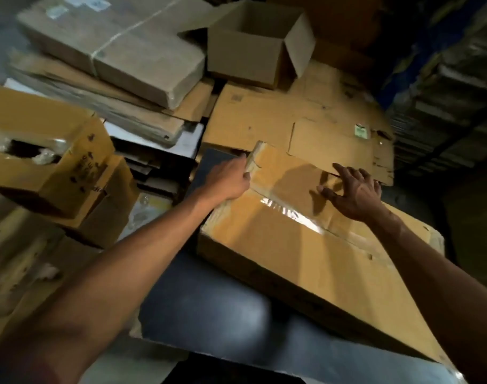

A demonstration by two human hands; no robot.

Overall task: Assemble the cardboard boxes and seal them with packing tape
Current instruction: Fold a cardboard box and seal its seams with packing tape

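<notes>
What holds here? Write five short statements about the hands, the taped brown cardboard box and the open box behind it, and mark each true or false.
1. The left hand grips a flap edge of the large flat brown cardboard box. True.
2. The right hand holds a tape roll. False: it rests on the box with fingers spread and holds nothing.
3. Clear shiny packing tape runs along the box's top seam. True.
4. The small open-topped cardboard box at the back is sealed shut. False: its flaps stand open.
5. Both hands are on the same box. True.
</notes>
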